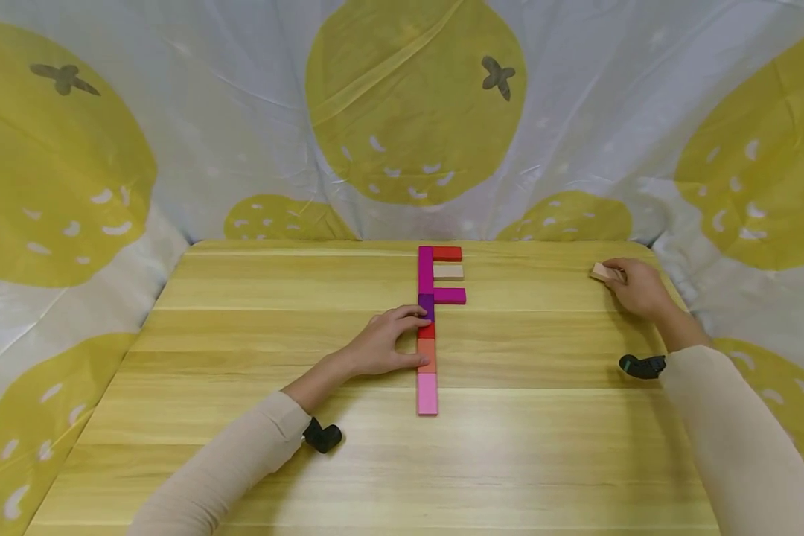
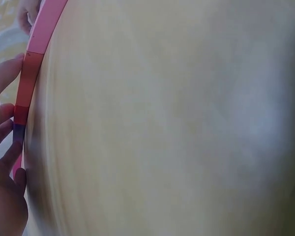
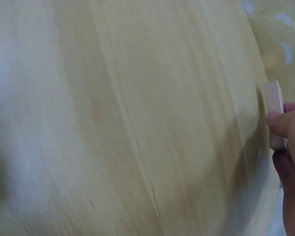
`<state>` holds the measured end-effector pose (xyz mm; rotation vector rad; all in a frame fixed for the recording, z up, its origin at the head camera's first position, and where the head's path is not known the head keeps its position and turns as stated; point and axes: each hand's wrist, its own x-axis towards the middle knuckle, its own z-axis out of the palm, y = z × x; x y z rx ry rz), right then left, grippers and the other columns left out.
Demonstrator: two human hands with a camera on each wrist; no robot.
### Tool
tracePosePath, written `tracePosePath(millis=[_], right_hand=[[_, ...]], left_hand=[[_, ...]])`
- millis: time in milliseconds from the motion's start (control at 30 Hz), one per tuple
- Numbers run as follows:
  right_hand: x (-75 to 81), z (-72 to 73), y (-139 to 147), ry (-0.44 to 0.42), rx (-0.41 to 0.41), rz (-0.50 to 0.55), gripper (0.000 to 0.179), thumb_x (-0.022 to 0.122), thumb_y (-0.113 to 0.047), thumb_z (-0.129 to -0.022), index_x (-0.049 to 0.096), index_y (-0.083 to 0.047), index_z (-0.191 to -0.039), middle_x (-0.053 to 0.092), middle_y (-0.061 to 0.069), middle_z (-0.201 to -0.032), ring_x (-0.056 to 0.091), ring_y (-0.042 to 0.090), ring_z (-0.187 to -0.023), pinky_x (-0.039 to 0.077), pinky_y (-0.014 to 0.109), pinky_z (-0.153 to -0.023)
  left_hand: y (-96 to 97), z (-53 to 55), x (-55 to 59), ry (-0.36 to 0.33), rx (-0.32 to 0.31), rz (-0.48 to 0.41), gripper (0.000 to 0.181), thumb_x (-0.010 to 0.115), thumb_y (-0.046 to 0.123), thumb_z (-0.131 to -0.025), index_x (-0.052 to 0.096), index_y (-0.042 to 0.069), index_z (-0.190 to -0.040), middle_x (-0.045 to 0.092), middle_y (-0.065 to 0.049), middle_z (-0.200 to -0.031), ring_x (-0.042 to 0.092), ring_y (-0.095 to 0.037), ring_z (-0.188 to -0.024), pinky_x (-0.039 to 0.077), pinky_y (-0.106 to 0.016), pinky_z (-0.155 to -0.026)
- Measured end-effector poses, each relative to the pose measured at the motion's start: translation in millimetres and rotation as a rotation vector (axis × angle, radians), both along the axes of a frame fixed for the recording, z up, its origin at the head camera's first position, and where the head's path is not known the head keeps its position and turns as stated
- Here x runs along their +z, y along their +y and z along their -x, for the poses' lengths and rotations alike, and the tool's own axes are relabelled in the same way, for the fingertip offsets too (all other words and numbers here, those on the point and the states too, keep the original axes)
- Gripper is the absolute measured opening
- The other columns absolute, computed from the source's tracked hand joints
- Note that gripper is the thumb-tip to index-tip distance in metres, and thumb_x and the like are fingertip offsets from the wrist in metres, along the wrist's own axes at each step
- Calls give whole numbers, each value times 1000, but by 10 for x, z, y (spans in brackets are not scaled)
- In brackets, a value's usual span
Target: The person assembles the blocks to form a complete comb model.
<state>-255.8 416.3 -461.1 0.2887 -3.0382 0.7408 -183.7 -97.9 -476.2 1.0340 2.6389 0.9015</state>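
Coloured wooden blocks form a line down the table's middle in the head view: magenta (image 1: 426, 269), purple (image 1: 429, 301), red (image 1: 428, 331), orange (image 1: 427, 351) and pink (image 1: 427, 394). From its upper part a red block (image 1: 447, 254), a pale block (image 1: 449, 272) and a magenta block (image 1: 450, 296) stick out to the right. My left hand (image 1: 385, 342) rests against the line, fingertips at the purple and red blocks, thumb at the orange one. Far right, my right hand (image 1: 639, 289) pinches a pale wooden block (image 3: 274, 105) between thumb and fingers, close over the table.
The wood-grain table (image 1: 529, 447) has rounded far corners. Behind and beside it hangs a white cloth (image 1: 241, 112) with large yellow fruit prints. A black wrist camera (image 1: 323, 435) sits at the left sleeve, another black camera (image 1: 642, 366) at the right.
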Motion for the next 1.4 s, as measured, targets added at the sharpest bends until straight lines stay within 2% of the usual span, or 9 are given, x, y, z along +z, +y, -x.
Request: tracePosePath(millis=[300, 633, 1000, 1400], right_hand=[[65, -24, -370, 32, 82, 18, 38, 63, -3, -102, 58, 10, -138, 53, 38, -133, 53, 54, -117, 46, 67, -90], [113, -148, -740, 97, 211, 109, 37, 70, 2, -97, 63, 8, -132, 61, 32, -128, 60, 48, -111, 52, 62, -89], [93, -274, -1313, 76, 343, 169, 34, 73, 2, -95, 67, 6, -128, 65, 24, -125, 64, 40, -109, 55, 55, -89], [65, -326, -1759, 44, 458, 197, 35, 80, -5, -91, 71, 0, -124, 69, 14, -120, 66, 29, -105, 57, 47, -90]], left_hand=[[-3, -12, -8, 10, -7, -22, 69, 80, 46, -89, 61, 10, -145, 46, -4, -155, 39, -28, -145, 31, -54, -112], [-14, 1, -31, -1, -1, -7, 68, 79, 46, -90, 60, 12, -145, 45, -3, -156, 39, -25, -145, 31, -52, -113], [-24, 5, -41, 5, -2, -33, 68, 80, 46, -89, 61, 12, -145, 46, -3, -156, 39, -27, -145, 30, -54, -113], [-13, -13, -21, -18, 7, -37, 68, 80, 44, -89, 60, 11, -145, 46, -4, -156, 39, -27, -145, 30, -54, -113]])
